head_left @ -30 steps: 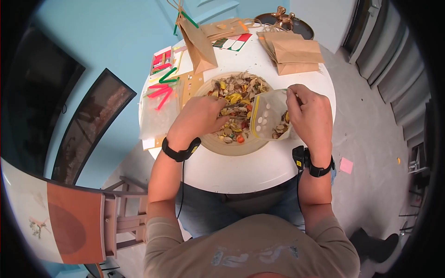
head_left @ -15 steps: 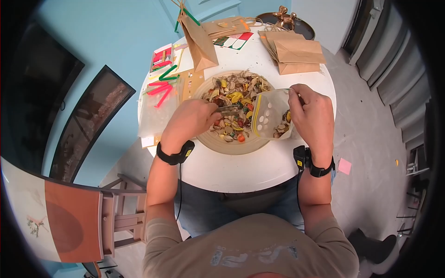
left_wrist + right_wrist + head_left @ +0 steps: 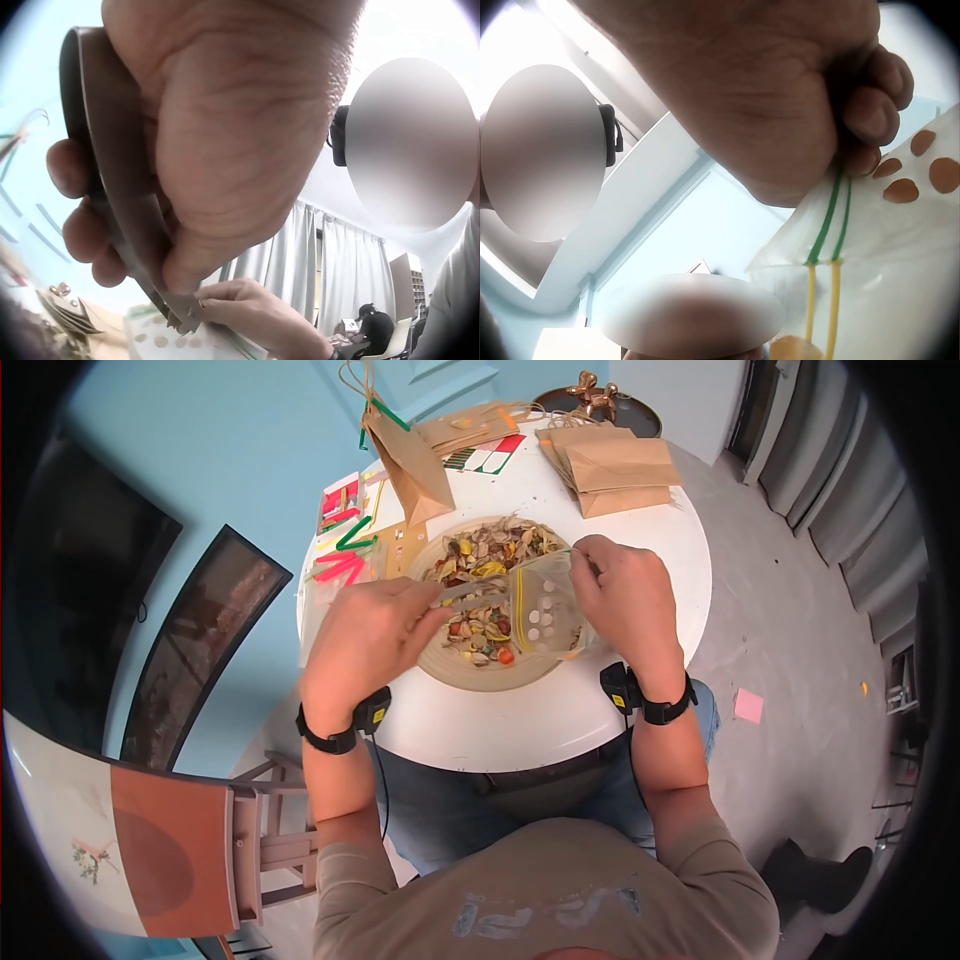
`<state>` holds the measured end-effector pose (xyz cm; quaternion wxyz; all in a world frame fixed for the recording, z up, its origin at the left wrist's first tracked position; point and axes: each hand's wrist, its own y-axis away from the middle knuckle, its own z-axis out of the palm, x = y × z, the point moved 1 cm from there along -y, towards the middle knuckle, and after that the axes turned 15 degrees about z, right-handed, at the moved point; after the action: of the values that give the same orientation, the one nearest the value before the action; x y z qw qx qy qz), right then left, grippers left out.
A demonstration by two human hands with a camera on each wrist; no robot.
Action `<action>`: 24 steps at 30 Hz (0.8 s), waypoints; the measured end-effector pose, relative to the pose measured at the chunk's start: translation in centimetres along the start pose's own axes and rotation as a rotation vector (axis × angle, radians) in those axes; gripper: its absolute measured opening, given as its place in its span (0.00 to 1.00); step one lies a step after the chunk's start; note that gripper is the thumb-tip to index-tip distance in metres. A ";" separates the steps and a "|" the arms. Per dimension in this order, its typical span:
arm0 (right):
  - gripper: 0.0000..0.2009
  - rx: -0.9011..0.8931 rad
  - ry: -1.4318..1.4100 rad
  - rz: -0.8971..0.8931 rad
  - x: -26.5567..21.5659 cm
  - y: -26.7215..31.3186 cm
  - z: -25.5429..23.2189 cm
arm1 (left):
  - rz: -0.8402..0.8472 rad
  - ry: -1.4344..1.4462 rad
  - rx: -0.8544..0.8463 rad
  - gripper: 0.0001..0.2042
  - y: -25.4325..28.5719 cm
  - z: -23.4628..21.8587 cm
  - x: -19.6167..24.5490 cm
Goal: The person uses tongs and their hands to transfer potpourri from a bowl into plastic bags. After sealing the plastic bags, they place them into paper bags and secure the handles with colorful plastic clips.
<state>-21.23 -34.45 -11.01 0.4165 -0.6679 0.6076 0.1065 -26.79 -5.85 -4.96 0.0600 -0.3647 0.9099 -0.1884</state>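
My left hand (image 3: pixel 370 635) grips flat metal tongs (image 3: pixel 120 142), thumb on one arm and fingers around the other. In the head view, the tongs' tips reach close to the mouth of a translucent zip bag (image 3: pixel 556 610) with pale round dots. My right hand (image 3: pixel 632 595) pinches that bag by its upper edge, holding it tilted with its yellow zip strip toward the tongs. Its green and yellow strips show in the right wrist view. Below is a wide round tray (image 3: pixel 480 682) filled with dried potpourri (image 3: pixel 485 630) in beige, yellow, red and orange.
A standing paper bag (image 3: pixel 410 475) is behind the tray, with folded paper bags (image 3: pixel 620 472) at the right. Pink and green clips (image 3: pixel 340 565) lie at the left of the white table (image 3: pixel 470 730). Another person (image 3: pixel 379 330) sits in the background.
My left hand has drawn back toward the lower left, with the tongs still gripped. The bag, held in my right hand, has moved left over the tray. The head view has shifted slightly.
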 end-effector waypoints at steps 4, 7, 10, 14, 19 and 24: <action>0.09 0.001 -0.008 -0.008 0.0 0.0 -0.1 | 0.111 0.005 -0.078 0.12 -2.9 1.8 2.3; 0.09 0.013 -0.026 0.007 0.0 0.0 -0.9 | 0.132 -0.015 -0.135 0.14 -4.4 3.4 3.4; 0.09 0.035 -0.045 0.020 0.5 -0.2 -1.7 | 0.109 0.027 -0.092 0.15 -4.2 3.3 3.5; 0.09 0.082 -0.072 0.056 1.2 -0.4 -2.7 | -0.001 0.024 -0.038 0.16 -2.2 2.1 2.8; 0.08 0.134 -0.090 0.128 1.9 -0.8 -4.0 | -0.132 0.037 0.040 0.18 1.2 3.1 2.0; 0.09 0.189 -0.124 0.160 2.2 -1.0 -4.6 | -0.040 0.027 -0.137 0.16 2.3 6.1 3.6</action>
<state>-21.47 -39.30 -9.12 0.5044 -0.5673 0.6393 0.1228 -29.35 -8.62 -11.41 0.0189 -0.3835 0.9139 -0.1319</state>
